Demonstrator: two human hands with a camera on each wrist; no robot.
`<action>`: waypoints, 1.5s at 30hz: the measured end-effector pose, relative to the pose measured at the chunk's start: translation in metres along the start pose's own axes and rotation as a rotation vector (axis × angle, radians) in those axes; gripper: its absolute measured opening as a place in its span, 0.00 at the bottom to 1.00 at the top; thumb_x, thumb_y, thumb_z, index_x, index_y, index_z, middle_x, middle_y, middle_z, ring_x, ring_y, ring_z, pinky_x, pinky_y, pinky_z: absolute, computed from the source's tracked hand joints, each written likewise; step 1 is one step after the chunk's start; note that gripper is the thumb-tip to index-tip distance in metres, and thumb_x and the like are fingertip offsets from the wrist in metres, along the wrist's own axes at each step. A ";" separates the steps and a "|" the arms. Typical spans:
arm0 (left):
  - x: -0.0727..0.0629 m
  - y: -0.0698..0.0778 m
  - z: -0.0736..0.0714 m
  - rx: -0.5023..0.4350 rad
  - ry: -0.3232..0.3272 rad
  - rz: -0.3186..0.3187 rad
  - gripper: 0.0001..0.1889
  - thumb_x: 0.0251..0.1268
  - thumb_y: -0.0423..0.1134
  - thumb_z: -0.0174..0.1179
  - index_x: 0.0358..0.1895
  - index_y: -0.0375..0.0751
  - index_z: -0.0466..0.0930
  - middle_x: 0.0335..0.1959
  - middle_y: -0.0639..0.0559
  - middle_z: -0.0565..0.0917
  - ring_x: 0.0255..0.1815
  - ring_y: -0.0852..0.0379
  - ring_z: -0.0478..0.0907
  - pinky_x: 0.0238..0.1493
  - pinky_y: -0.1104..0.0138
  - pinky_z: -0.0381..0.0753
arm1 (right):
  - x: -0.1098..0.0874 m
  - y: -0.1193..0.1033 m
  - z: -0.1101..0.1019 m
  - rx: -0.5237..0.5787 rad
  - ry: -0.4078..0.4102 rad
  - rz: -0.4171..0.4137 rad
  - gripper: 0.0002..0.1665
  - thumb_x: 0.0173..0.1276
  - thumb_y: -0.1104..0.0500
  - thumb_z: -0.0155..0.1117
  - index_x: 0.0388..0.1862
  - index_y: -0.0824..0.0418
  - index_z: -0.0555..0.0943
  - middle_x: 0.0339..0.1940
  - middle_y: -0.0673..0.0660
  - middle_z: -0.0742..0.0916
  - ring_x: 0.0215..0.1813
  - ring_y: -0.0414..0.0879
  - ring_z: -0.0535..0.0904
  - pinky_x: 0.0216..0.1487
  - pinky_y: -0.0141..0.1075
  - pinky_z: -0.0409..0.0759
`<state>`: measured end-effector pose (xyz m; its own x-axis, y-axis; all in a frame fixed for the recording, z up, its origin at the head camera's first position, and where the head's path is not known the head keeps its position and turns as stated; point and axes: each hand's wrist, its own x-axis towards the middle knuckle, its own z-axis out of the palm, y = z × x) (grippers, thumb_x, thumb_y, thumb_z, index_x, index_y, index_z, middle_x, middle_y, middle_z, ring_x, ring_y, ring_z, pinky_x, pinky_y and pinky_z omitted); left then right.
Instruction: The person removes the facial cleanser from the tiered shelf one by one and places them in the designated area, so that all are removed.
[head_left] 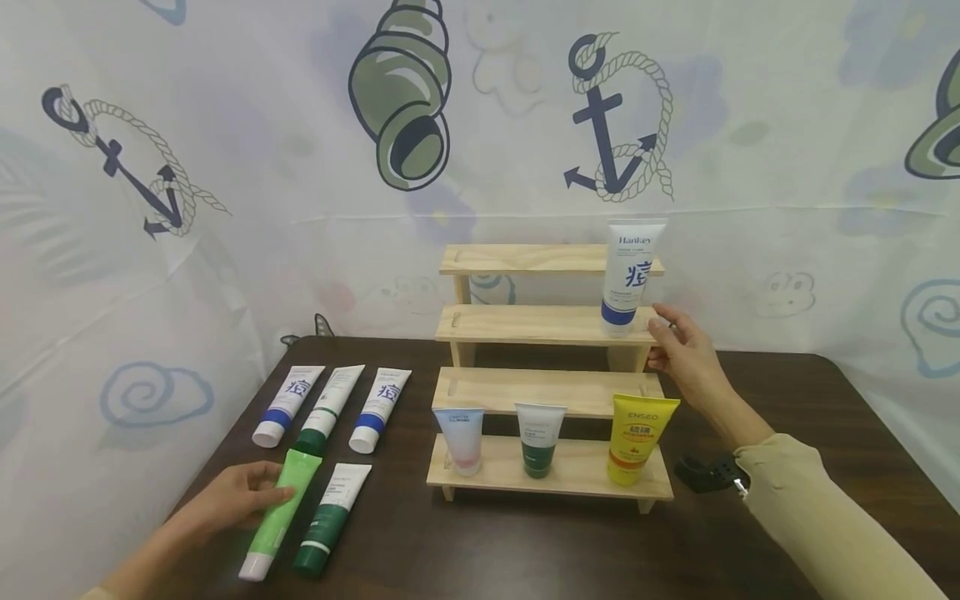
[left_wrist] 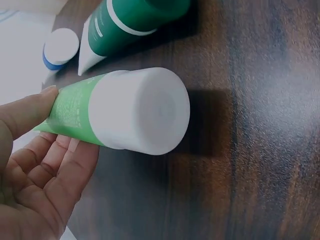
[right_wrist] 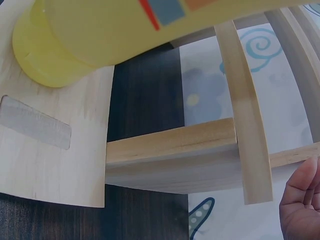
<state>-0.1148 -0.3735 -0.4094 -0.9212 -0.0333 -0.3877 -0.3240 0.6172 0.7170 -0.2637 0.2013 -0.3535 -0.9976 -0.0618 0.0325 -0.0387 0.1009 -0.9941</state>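
Note:
On the table at the left, my left hand (head_left: 238, 500) pinches a light-green squeeze tube (head_left: 283, 512) between thumb and fingers; its white cap (left_wrist: 142, 111) points at the camera in the left wrist view. Beside it lies a green-and-white tube (head_left: 332, 518). My right hand (head_left: 692, 354) grips the right end of a stepped wooden display stand (head_left: 525, 323), at the second tier from the top. Just left of these fingers, a white Hankey tube (head_left: 632, 271) with a blue band stands cap down on that tier. In the right wrist view only fingertips (right_wrist: 300, 192) show by the wood.
Upright on the bottom tier are a pale blue-pink tube (head_left: 461, 442), a white-green tube (head_left: 538, 439) and a yellow tube (head_left: 641, 437). Three more tubes lie behind the left hand, including a blue-banded one (head_left: 381, 408). A black strap (head_left: 708, 475) lies near the right sleeve.

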 end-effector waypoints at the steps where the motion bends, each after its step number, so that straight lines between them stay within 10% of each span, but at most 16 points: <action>1: 0.001 -0.001 0.000 0.004 0.002 -0.006 0.35 0.60 0.44 0.63 0.57 0.14 0.61 0.34 0.46 0.82 0.33 0.54 0.81 0.36 0.58 0.84 | 0.000 0.000 0.000 0.013 -0.001 0.001 0.39 0.72 0.46 0.49 0.75 0.59 0.50 0.33 0.45 0.75 0.30 0.34 0.73 0.33 0.24 0.78; 45: 0.007 -0.015 0.002 0.080 0.024 -0.118 0.39 0.60 0.50 0.62 0.59 0.17 0.60 0.42 0.33 0.79 0.35 0.53 0.78 0.37 0.55 0.83 | -0.001 0.000 0.002 0.111 0.000 -0.002 0.38 0.72 0.50 0.51 0.74 0.62 0.52 0.30 0.46 0.75 0.27 0.34 0.73 0.31 0.24 0.78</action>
<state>-0.1158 -0.3812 -0.4238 -0.8830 -0.1278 -0.4516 -0.4131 0.6685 0.6185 -0.2630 0.1998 -0.3538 -0.9975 -0.0622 0.0348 -0.0343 -0.0098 -0.9994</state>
